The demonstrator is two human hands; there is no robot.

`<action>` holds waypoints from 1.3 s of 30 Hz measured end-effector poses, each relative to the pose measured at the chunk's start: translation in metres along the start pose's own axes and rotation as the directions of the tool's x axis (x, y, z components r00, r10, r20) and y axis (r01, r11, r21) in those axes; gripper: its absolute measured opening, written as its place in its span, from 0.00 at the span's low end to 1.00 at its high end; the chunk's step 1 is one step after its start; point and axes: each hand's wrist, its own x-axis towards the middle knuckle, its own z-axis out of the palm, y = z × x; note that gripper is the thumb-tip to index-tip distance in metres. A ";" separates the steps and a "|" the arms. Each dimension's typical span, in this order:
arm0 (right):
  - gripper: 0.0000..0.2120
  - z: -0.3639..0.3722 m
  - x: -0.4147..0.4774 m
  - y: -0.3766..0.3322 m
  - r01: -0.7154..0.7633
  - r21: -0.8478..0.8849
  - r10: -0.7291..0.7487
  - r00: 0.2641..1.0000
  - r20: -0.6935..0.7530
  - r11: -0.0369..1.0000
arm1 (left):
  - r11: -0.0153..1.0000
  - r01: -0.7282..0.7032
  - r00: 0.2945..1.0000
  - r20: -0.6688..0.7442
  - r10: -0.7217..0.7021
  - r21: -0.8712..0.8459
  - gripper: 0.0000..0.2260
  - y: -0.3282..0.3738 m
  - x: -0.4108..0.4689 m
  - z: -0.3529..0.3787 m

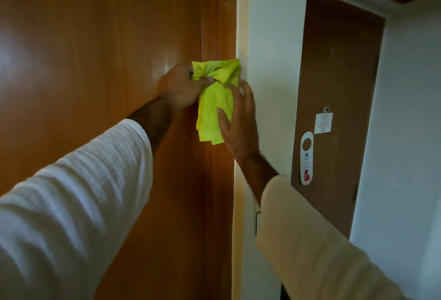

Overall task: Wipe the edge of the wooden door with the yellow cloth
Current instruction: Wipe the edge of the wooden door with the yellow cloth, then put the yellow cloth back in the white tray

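Observation:
The wooden door (95, 60) fills the left half of the view, its right edge and frame strip (218, 25) running top to bottom. The yellow cloth (214, 103) hangs crumpled against that edge at mid height. My left hand (181, 87) pinches the cloth's upper left part between thumb and fingers. My right hand (238, 120) lies on the cloth's lower right side, thumb on the fabric, fingers spread toward the white wall corner.
A white wall corner (269, 84) stands right beside the door edge. Further right is a second brown door (338, 72) with a hanging door tag (306, 158) and a small paper notice (323, 123). White wall (405, 132) continues on the far right.

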 end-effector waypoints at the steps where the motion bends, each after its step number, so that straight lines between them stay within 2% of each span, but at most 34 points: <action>1: 0.27 -0.008 -0.007 0.000 -0.015 0.022 0.015 1.000 -0.009 1.000 | 0.998 0.017 1.000 -0.015 -0.018 -0.060 0.16 -0.001 -0.005 -0.001; 4: 0.33 -0.032 -0.019 0.002 -0.143 0.170 0.144 0.990 0.011 0.975 | 0.956 0.067 0.997 -0.011 -0.073 -0.285 0.15 0.002 -0.025 -0.002; 6: 0.33 -0.052 -0.021 -0.001 -0.349 0.303 0.327 0.937 0.122 0.887 | 0.914 0.090 0.995 0.000 -0.099 -0.396 0.17 0.008 -0.042 -0.001; 8: 0.27 -0.070 -0.021 -0.002 -0.498 0.406 0.452 0.867 0.209 0.766 | 0.876 0.109 0.992 -0.008 -0.128 -0.471 0.18 0.014 -0.057 0.003; 10: 0.22 -0.090 -0.020 0.000 -0.562 0.497 0.506 0.824 0.257 0.662 | 0.824 0.124 0.986 -0.025 -0.165 -0.552 0.15 0.020 -0.077 0.010; 14: 0.24 -0.129 -0.019 -0.002 -0.627 0.628 0.592 0.745 0.308 0.461 | 0.628 0.207 0.950 -0.001 -0.314 -0.751 0.15 0.024 -0.120 0.036; 17: 0.26 -0.157 -0.024 0.005 -0.667 0.601 0.649 0.699 0.300 0.440 | 0.577 0.260 0.922 0.022 -0.386 -0.774 0.10 0.024 -0.144 0.062; 19: 0.25 -0.175 -0.031 0.016 -0.689 0.567 0.680 0.677 0.281 0.451 | 0.581 0.293 0.915 0.046 -0.401 -0.760 0.10 0.026 -0.158 0.080; 22: 0.23 -0.203 -0.048 0.036 -0.736 0.535 0.721 0.625 0.300 0.415 | 0.597 0.334 0.916 0.100 -0.390 -0.730 0.09 0.023 -0.178 0.109; 27: 0.22 -0.249 -0.096 0.079 -0.818 0.415 0.801 0.530 0.278 0.397 | 0.600 0.466 0.876 0.241 -0.419 -0.650 0.09 0.013 -0.220 0.171; 32: 0.16 -0.306 -0.165 0.137 -0.882 0.185 0.872 0.462 0.162 0.433 | 0.565 0.602 0.797 0.386 -0.465 -0.564 0.07 -0.003 -0.275 0.255; 35: 0.17 -0.343 -0.224 0.172 -0.920 0.106 0.913 0.389 0.123 0.378 | 0.521 0.692 0.721 0.476 -0.503 -0.499 0.07 -0.015 -0.318 0.311; 39: 0.21 -0.380 -0.305 0.209 -0.968 0.047 0.963 0.248 0.105 0.245 | 0.476 0.782 0.621 0.562 -0.546 -0.402 0.07 -0.038 -0.375 0.370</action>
